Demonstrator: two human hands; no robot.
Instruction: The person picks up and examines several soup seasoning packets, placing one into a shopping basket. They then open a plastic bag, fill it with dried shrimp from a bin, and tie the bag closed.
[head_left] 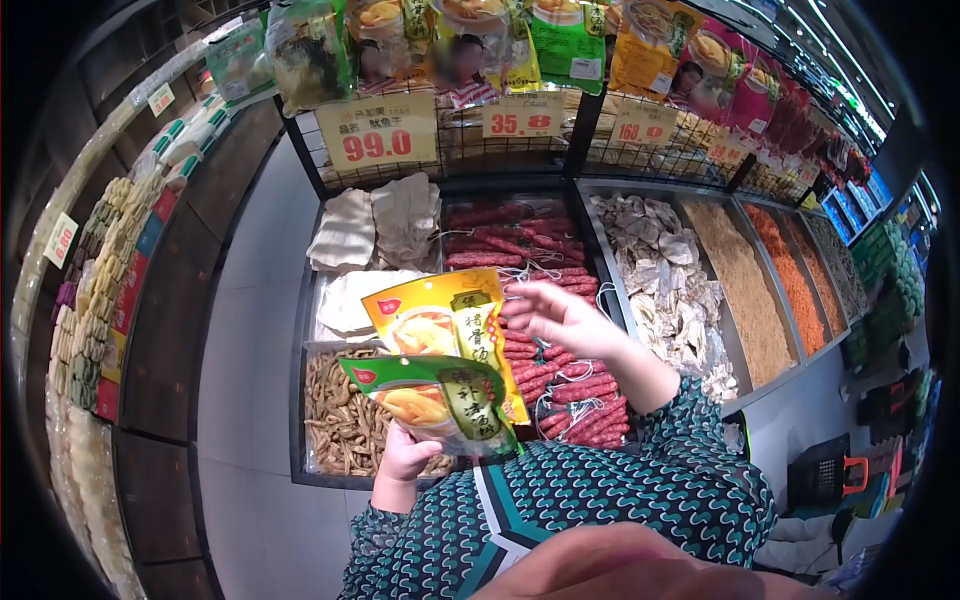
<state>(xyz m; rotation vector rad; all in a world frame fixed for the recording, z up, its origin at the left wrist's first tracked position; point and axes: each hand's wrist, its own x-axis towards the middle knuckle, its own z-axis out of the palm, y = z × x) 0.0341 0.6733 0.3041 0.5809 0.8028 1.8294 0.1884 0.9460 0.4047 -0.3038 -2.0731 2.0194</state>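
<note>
My left hand point(408, 456) is closed on the lower edge of a green soup-ingredient packet point(430, 400), thumb across its front. A yellow soup-ingredient packet point(440, 312) stands tilted behind the green one, its lower part hidden by it. My right hand point(560, 318) is beside the yellow packet, fingers stretched and slightly curved, fingertips right at its right edge. Below the packets lie bins of red sausages point(585, 395), brown dried strips point(340, 415) and pale flat dried sheets point(405, 215).
More packets point(570, 45) hang from a wire rack above price signs point(377, 133). To the right are bins of grey dried pieces point(660, 260), tan dried goods point(740, 290) and orange dried goods point(785, 270). Shelves of bagged goods point(105, 270) line the left; a black basket point(820, 472) stands right.
</note>
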